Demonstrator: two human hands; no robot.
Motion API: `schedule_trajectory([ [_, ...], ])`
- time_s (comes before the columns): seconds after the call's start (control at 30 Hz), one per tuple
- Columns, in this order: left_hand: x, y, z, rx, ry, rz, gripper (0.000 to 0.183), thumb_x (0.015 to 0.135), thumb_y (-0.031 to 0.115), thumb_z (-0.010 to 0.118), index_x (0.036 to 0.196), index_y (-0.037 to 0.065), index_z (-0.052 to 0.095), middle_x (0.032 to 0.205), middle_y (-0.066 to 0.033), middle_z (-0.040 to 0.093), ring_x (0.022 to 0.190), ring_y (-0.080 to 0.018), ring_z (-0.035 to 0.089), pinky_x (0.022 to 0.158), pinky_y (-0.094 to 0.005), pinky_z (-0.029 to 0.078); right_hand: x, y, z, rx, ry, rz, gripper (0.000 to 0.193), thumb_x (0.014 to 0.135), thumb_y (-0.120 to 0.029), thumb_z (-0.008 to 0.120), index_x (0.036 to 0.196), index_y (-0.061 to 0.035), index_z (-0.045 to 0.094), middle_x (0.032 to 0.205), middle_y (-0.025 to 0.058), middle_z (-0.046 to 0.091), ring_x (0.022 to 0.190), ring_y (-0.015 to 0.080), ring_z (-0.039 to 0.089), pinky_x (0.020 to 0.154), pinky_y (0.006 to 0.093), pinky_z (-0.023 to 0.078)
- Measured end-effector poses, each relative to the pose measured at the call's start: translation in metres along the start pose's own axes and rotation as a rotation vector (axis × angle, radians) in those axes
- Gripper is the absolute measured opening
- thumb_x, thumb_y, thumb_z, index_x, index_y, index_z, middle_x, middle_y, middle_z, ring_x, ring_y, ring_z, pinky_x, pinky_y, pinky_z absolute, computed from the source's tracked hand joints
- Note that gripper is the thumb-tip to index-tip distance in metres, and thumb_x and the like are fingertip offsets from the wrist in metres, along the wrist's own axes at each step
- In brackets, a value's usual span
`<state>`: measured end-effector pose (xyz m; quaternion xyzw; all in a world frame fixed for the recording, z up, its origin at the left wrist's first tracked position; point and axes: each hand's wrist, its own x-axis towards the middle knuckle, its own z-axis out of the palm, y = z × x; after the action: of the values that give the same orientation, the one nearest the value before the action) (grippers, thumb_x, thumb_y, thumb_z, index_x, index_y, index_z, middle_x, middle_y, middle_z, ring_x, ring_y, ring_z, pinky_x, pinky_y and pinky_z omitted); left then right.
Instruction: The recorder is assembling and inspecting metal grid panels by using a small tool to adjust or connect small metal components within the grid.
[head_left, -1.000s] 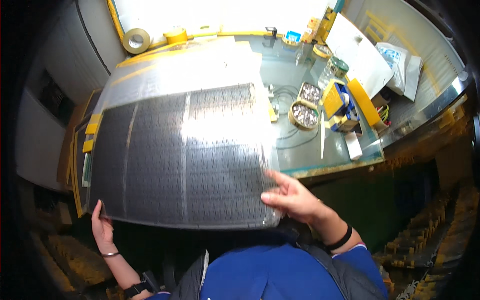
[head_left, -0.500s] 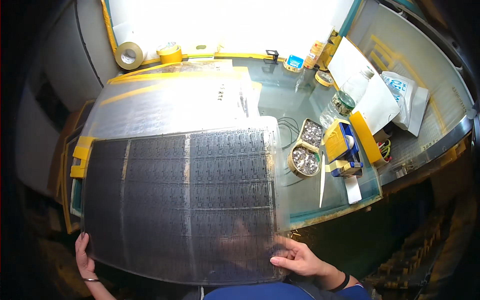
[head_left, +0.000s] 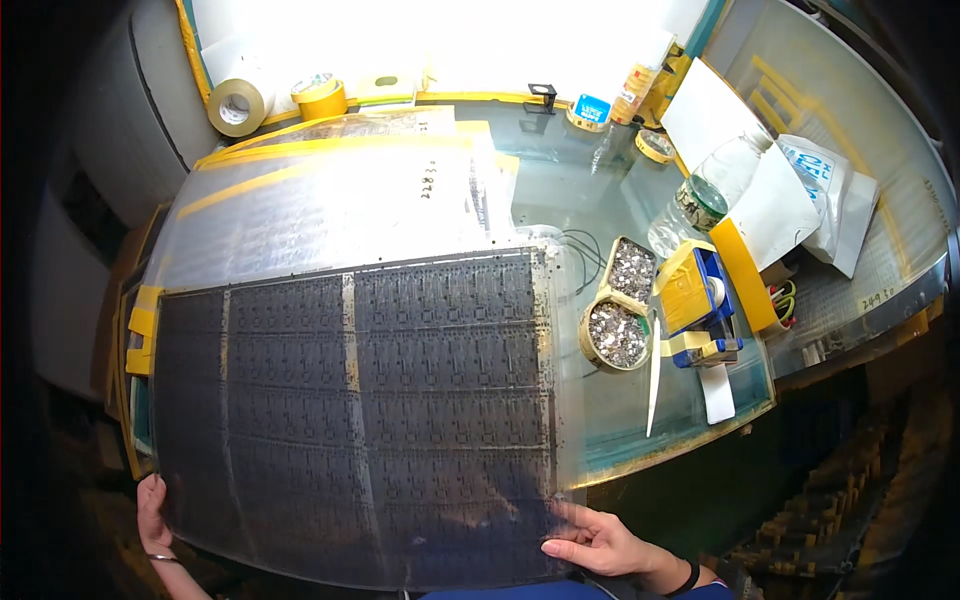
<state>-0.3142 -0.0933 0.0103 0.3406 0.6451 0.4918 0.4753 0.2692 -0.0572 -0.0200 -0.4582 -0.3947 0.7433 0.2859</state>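
Note:
A large dark patterned film sheet (head_left: 360, 410) lies across the near part of a glass light table (head_left: 560, 190). My left hand (head_left: 152, 515) grips its lower left corner. My right hand (head_left: 592, 540) holds its lower right edge, fingers spread flat against the film. Beyond the dark sheet, a clear sheet (head_left: 330, 200) edged with yellow tape lies on the lit glass.
Two small dishes of metal bits (head_left: 618, 315) sit right of the sheet, beside a blue and yellow tape dispenser (head_left: 700, 305) and a thin white strip (head_left: 654, 375). A plastic bottle (head_left: 705, 195), white papers and tape rolls (head_left: 236, 103) stand along the back and right.
The dark sheet has slid toward me and lower on the table, uncovering more of the lit clear sheet. Both hands moved down with it.

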Motion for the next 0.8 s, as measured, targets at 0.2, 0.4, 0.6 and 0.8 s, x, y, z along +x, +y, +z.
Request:
schedule_trajectory([
  [0.2, 0.007, 0.004, 0.009, 0.034, -0.024, 0.002, 0.041, 0.087, 0.029, 0.070, 0.108, -0.005, 0.060, 0.106, -0.0077, 0.066, 0.090, -0.0152, 0.062, 0.083, -0.0280, 0.048, -0.001, 0.005, -0.003, -0.013, 0.008, -0.007, 0.049, 0.089, -0.002, 0.064, 0.133, 0.0043, 0.043, 0.095, 0.0075, 0.068, 0.083, 0.0069, 0.061, 0.069, 0.0205, 0.051],
  [0.4, 0.003, 0.005, -0.001, 0.056, -0.030, -0.054, 0.051, 0.081, 0.026, 0.075, 0.116, -0.006, 0.056, 0.109, -0.0091, 0.065, 0.096, -0.0172, 0.062, 0.087, -0.0303, 0.048, -0.001, 0.009, -0.005, -0.011, -0.016, -0.033, 0.053, 0.090, -0.001, 0.063, 0.137, 0.0043, 0.039, 0.097, 0.0096, 0.068, 0.088, 0.0088, 0.062, 0.075, 0.0220, 0.051],
  [0.6, -0.009, -0.002, -0.013, 0.081, 0.031, 0.081, 0.040, 0.084, 0.019, 0.072, 0.114, -0.002, 0.057, 0.113, -0.0076, 0.062, 0.100, -0.0166, 0.058, 0.091, -0.0301, 0.044, 0.003, -0.007, 0.003, 0.028, -0.109, -0.073, 0.061, 0.093, -0.008, 0.061, 0.143, 0.0074, 0.028, 0.101, 0.0089, 0.066, 0.088, 0.0075, 0.059, 0.075, 0.0212, 0.048],
  [0.8, -0.036, -0.042, -0.055, -0.050, 0.408, 0.174, 0.018, 0.089, 0.014, 0.067, 0.101, 0.009, 0.055, 0.097, 0.0007, 0.059, 0.088, -0.0099, 0.055, 0.082, -0.0257, 0.045, 0.067, -0.084, 0.039, 0.044, -0.193, -0.308, 0.064, 0.094, -0.009, 0.059, 0.148, -0.0024, 0.025, 0.085, -0.0039, 0.056, 0.076, 0.0028, 0.050, 0.068, 0.0196, 0.043],
])
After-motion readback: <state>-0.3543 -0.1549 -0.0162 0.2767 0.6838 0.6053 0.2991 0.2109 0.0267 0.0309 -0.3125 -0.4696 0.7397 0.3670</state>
